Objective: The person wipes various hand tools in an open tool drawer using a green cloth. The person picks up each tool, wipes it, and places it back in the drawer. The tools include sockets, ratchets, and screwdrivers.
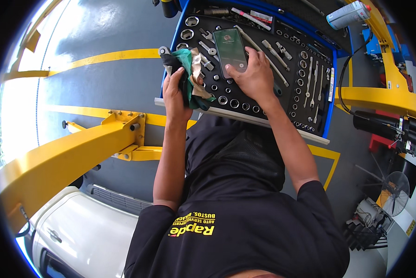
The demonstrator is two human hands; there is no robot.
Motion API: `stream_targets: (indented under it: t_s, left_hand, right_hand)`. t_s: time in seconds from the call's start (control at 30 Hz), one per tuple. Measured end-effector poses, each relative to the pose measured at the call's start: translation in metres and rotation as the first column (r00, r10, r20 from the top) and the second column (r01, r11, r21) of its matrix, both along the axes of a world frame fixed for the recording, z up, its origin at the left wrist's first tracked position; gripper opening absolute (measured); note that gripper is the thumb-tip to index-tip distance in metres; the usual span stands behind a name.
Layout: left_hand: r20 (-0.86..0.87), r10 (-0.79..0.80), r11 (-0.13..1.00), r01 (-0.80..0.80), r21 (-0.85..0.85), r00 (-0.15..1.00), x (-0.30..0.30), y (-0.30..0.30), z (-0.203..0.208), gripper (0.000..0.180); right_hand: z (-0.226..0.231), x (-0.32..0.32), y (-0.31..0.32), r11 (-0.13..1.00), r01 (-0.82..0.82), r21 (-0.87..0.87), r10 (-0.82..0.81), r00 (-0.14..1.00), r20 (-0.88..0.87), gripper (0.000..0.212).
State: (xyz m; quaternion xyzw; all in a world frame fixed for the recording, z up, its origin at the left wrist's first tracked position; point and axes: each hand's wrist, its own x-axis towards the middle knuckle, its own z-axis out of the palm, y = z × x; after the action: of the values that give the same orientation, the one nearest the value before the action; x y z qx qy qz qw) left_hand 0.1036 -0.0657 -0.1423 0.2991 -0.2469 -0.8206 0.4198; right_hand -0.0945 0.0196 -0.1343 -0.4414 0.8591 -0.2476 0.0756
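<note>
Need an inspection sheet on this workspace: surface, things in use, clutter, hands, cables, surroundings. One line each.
Surface: open tool drawer, blue sides, dark insert holding sockets and wrenches.
Things in use: phone, screen lit, above the drawer; cloth bundle, green, dark and cream, around a tool with a metal head.
Clutter: pink-and-white marker at the drawer's back; spray can beyond its far right corner.
Hands: left closed on the cloth bundle; right touching the phone, grip unclear.
Cables: black line hanging near the right-hand yellow post.
Surroundings: yellow lift arm, white vehicle, fan.
</note>
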Motion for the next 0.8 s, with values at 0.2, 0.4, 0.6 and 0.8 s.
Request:
stream_targets:
  t_s: [0.2,0.4,0.6,0.8]
  left_hand:
    - [-0.078,-0.029,0.998,0.024,-0.058,0.997,0.000,-0.001,0.002,0.044]
    - [-0.060,0.014,0.999,-0.011,0.053,0.998,0.001,0.001,0.001,0.060]
    - [-0.002,0.026,0.996,-0.026,0.086,1.000,0.003,-0.006,-0.010,0.043]
    - [-0.229,-0.009,0.996,-0.011,-0.087,0.973,0.005,-0.002,-0.013,0.031]
  right_hand:
    - [-0.002,-0.010,-0.004,0.999,0.026,-0.027,-0.022,0.987,0.159,0.073]
    - [-0.006,-0.017,-0.003,0.997,0.036,-0.071,-0.016,0.965,0.263,0.066]
    - [-0.003,-0.032,-0.002,0.981,0.108,-0.162,0.000,0.831,0.556,0.045]
    - [0.000,-0.040,0.006,0.972,0.057,-0.228,0.119,0.719,0.685,0.044]
